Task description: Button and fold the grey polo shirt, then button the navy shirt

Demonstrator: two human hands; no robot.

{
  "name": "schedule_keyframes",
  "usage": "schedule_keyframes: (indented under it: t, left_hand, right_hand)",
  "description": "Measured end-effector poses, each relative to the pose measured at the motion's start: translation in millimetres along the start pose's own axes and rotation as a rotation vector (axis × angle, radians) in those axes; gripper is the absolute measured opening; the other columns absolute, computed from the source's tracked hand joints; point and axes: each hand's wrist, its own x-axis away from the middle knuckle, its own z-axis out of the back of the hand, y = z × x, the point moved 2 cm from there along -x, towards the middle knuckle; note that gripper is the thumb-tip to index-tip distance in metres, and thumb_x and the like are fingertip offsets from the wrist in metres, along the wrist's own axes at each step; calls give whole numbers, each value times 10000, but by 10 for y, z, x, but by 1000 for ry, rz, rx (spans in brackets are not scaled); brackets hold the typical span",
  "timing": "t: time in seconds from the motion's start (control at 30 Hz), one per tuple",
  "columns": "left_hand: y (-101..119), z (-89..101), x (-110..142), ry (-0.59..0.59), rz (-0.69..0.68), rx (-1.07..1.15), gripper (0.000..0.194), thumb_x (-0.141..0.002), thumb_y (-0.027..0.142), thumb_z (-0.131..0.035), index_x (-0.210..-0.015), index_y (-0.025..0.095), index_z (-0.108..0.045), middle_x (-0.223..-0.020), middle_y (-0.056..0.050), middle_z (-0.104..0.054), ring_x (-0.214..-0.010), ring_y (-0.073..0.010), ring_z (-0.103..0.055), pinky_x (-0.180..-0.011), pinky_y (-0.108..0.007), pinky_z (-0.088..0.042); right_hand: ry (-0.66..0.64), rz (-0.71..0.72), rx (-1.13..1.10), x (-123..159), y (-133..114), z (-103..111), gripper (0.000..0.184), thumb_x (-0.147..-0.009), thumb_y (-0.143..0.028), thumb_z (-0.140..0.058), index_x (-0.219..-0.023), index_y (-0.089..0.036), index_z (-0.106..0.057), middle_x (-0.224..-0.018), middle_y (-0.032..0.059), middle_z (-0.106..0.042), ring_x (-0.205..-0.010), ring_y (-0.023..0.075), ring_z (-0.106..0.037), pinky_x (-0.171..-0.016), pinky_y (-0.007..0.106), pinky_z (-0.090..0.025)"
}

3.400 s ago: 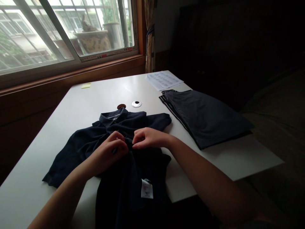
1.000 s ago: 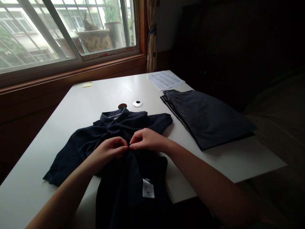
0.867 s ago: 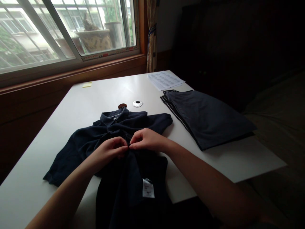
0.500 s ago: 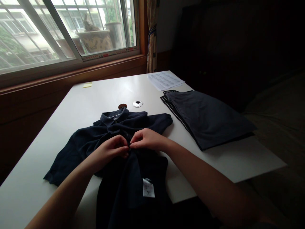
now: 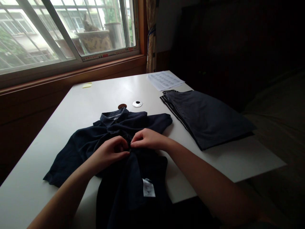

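Observation:
A dark navy collared shirt [image 5: 81, 143] lies spread on the white table, its collar pointing away from me and its lower part hanging over the near edge. My left hand [image 5: 111, 149] pinches the front of the shirt near the middle, thumb and fingers close together. Right beside it, my right hand [image 5: 147, 139] pinches the same spot with thumb and forefinger. The fingertips of both hands nearly meet on the front placket; whatever small part lies between them is too dark to make out. A white label [image 5: 149, 187] shows on the inside of the lower part.
Folded dark grey garments [image 5: 209, 117] lie on the right of the white table [image 5: 59, 105]. Behind them are printed sheets [image 5: 164, 80]. A round metal ring [image 5: 137, 104] and a brown-edged hole [image 5: 122, 106] sit beyond the collar. A yellow note [image 5: 87, 85] lies at the far left.
The fingers of my left hand have shifted slightly at the placket, and its thumb has moved a little lower. My right hand stays almost in place.

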Motion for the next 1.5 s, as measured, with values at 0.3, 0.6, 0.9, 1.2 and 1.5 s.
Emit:
schedule_keyframes:
  t: [0.3,0.6,0.9,1.2,1.5]
  left_hand:
    - [34,-19,-16,48,-116,-171,166,-863,352,-694,-881,190,-662,-843,-3,-609,-717,-130,-565,-623,-231,-452]
    - [20,-45,-7,98,-171,-340,118,-887,311,-666,-860,201,-697,-842,-11,-638,-720,-131,-588,-654,-242,-451]
    - [31,-45,-10,101,-166,-319,106,-884,299,-667,-847,204,-697,-838,-4,-661,-724,-130,-607,-645,-237,-450]
    - [49,-32,-5,60,-138,-285,125,-871,326,-685,-839,205,-696,-837,5,-662,-715,-125,-609,-630,-232,-456]
    - [37,-100,-3,92,-164,-325,128,-874,330,-685,-848,205,-696,-828,-5,-641,-691,-125,-594,-612,-234,-451]
  right_hand:
    - [-6,-9,6,-2,14,8,249,-810,-321,-686,-931,-132,-795,-815,24,-737,-738,149,-620,-653,226,-421]
    - [-4,-16,6,-3,23,14,237,-803,-309,-687,-922,-136,-797,-826,28,-745,-755,156,-629,-670,230,-426]
    - [8,-16,12,6,-5,25,217,-797,-298,-691,-907,-144,-798,-822,22,-745,-762,153,-634,-676,226,-426]
    - [10,-18,25,7,-17,23,212,-802,-289,-692,-911,-139,-795,-823,25,-744,-765,155,-631,-675,226,-430]
    - [7,-13,48,-3,13,22,217,-801,-306,-693,-912,-151,-798,-822,22,-747,-769,159,-642,-675,230,-432]
